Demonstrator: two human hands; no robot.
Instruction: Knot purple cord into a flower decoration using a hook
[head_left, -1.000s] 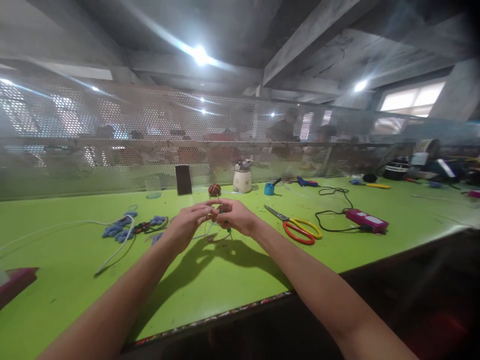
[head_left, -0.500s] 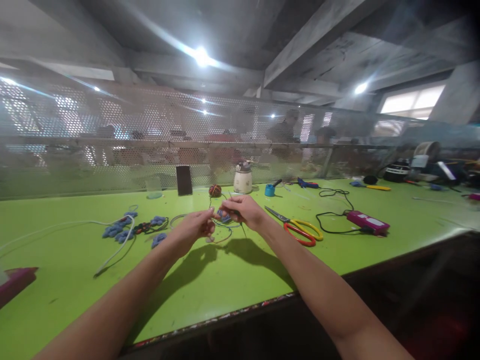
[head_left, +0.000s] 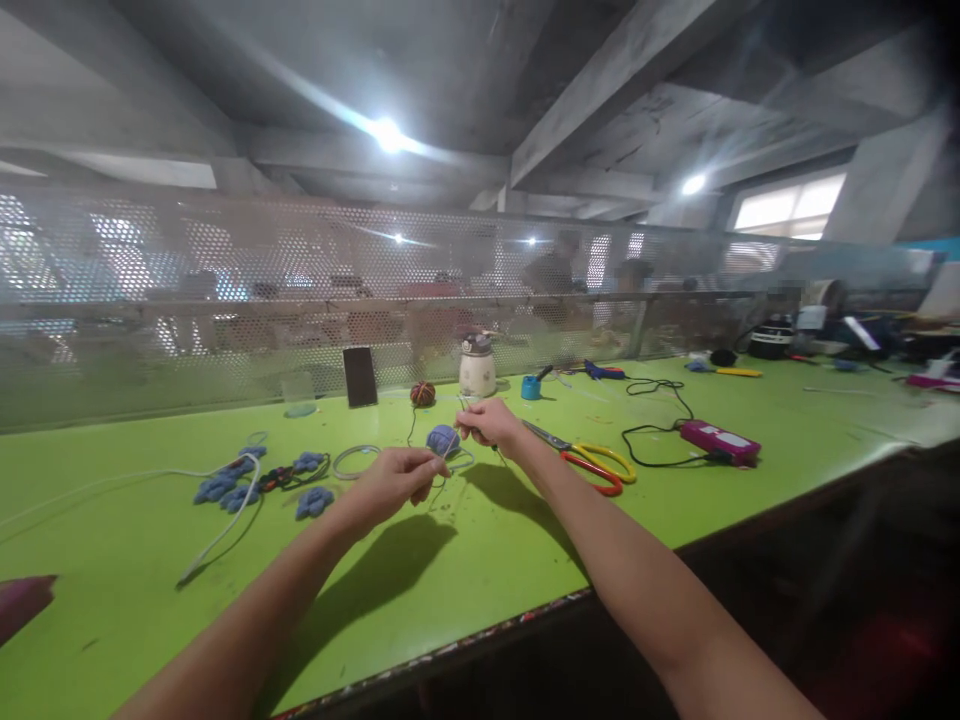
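A glossy, bright green worktop (head_left: 450, 585) is bordered at its far edge by a perforated grey metal partition (head_left: 405, 335) and at its near edge by a dark, speckled strip (head_left: 480, 634). A bare grey concrete ceiling (head_left: 450, 60) is crossed by beams and lit by two bright lamps (head_left: 388, 135).

The hands are held apart above the middle of the worktop. One thin pale strand (head_left: 450, 450) is pinched between thumb and fingers of the left hand (head_left: 409, 475) and led up to the right hand (head_left: 487, 422), whose fingertips are closed on it; whether anything else is gripped there cannot be told.

Two balls are counted: a rounded blue yarn ball (head_left: 443, 438) just behind the strand, and a dark red, multicoloured ball (head_left: 423, 393) nearer the far edge. Along that edge are found one clear tumbler (head_left: 298, 398), one flat dark rectangular slab (head_left: 360, 377) propped upright, one cream jar with a dark lid (head_left: 477, 372) and one small blue pot (head_left: 531, 388).

Toward the left edge, soft, lobed blue pieces (head_left: 217, 488) are grouped under a smooth white cord (head_left: 225, 540); their number cannot be told. Right of the right hand, one pair of steel scissors with red and yellow handles (head_left: 576, 449) is laid flat, with one magenta box (head_left: 720, 442) beyond it.
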